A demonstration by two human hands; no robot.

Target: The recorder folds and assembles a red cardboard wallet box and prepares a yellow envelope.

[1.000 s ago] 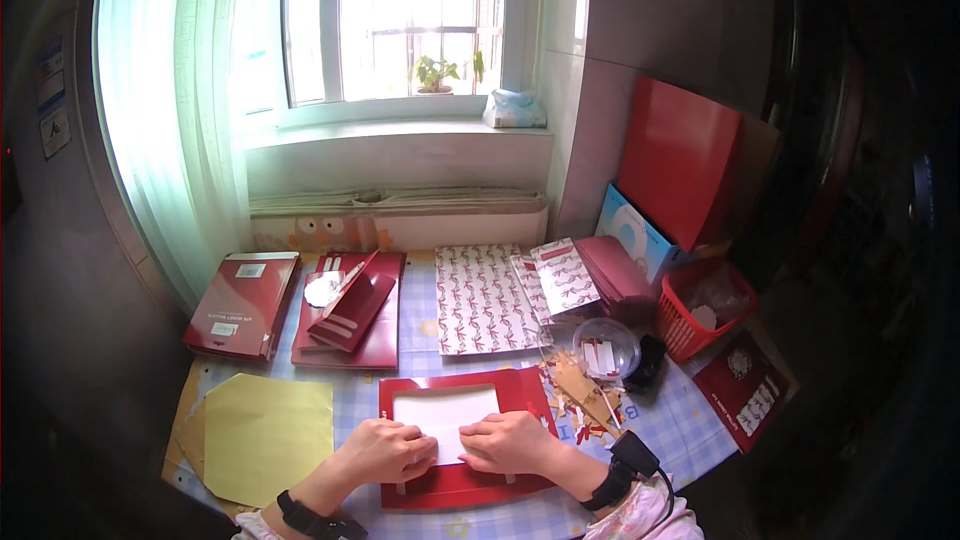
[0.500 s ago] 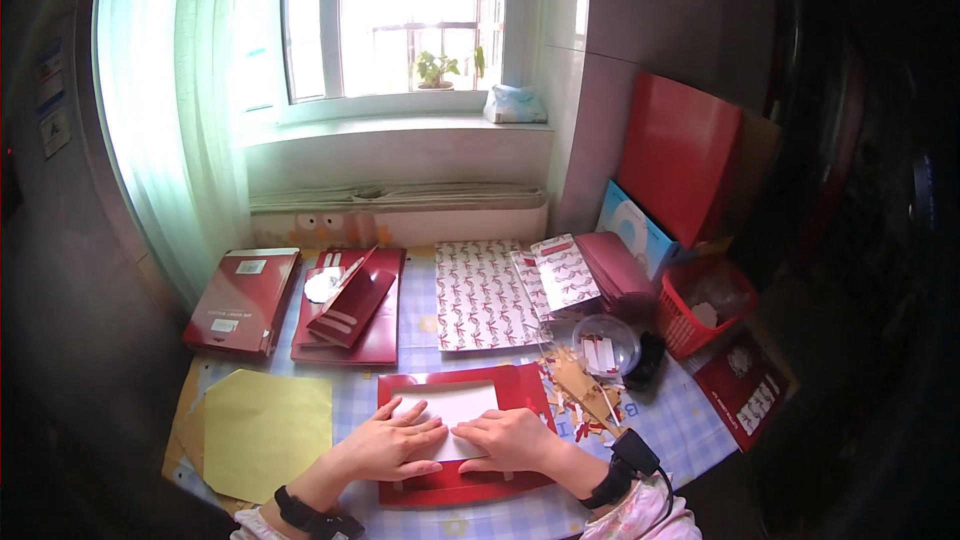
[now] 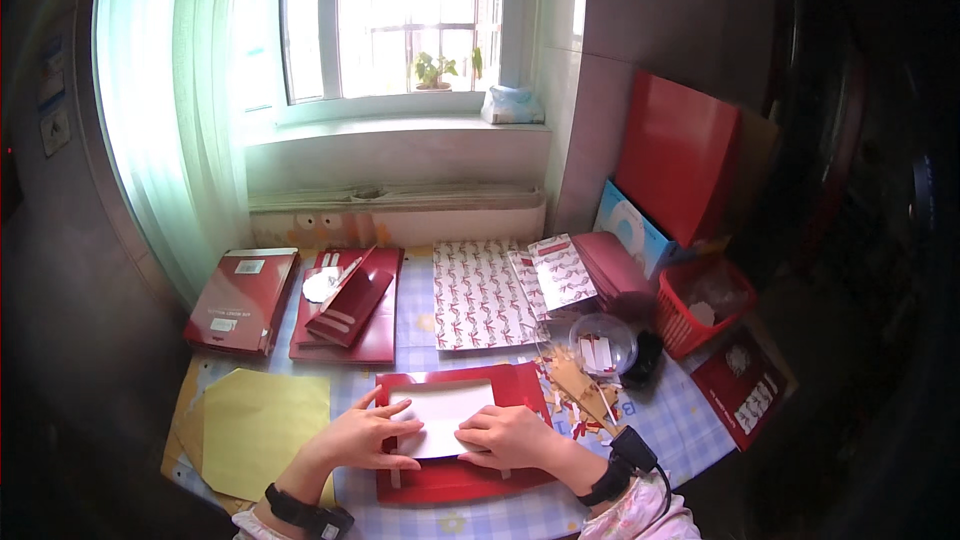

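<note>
In front of me on the table lies a glossy red card piece with a white rectangular panel in its middle. My left hand rests over the left part of both, its fingers spread and holding nothing. From the right, my right hand presses its slightly bent fingers onto the white panel's right side, with nothing visibly gripped. A gap of white separates the two hands. Both wrists wear black bands.
Yellow paper lies left. Behind are a dark red box, red folded card pieces and patterned sheets. At right are paper scraps, a clear round container, a red basket and a dark red packet.
My left hand has drawn left, away from the right hand, baring more of the white panel. The right hand's fingers are a little more bent.
</note>
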